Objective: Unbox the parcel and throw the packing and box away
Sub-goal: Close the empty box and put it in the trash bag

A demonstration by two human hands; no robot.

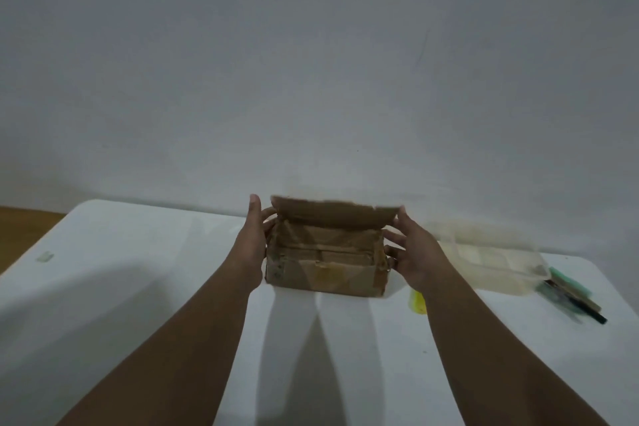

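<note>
Two bare forearms are stretched over the white table (138,287), much of it bare on the near side. One cardboard box (325,273) is flanked mid-table by the left hand (250,249) and right hand (415,259), fingers spread against its ends. Its one raised flap (332,214) is seen before the wall, near the far edge.

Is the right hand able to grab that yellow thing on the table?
Probably yes. The yellow thing lies on the table just beside the right hand, nothing covering it, though that hand is at the box now.
</note>
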